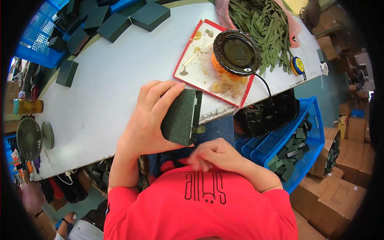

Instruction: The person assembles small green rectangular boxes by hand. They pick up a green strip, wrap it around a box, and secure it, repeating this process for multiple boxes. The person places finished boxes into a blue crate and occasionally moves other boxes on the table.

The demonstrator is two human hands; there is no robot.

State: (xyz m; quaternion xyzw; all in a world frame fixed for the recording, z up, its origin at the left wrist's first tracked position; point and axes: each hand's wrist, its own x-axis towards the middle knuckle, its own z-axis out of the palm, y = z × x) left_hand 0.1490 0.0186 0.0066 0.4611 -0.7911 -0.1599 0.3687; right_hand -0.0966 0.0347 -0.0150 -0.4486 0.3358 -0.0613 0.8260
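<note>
My left hand [150, 118] grips a dark green textured box [182, 118] at the near edge of the white table [108, 92], fingers wrapped over its top. A small green strip sticks out of the box's right side. My right hand [218, 154] is curled close to my chest just below the box, slightly blurred, and I cannot tell whether it holds anything. A red-edged white tray [192, 60] stained with glue lies just beyond the box, with a round black-topped glue pot [236, 52] on it.
A heap of green strips [264, 24] lies at the far right of the table. Several dark green boxes [116, 26] sit far left beside a blue crate [36, 44]. A blue basket [292, 140] of green pieces stands at my right. Small fans [30, 138] and cardboard cartons [340, 196] surround me.
</note>
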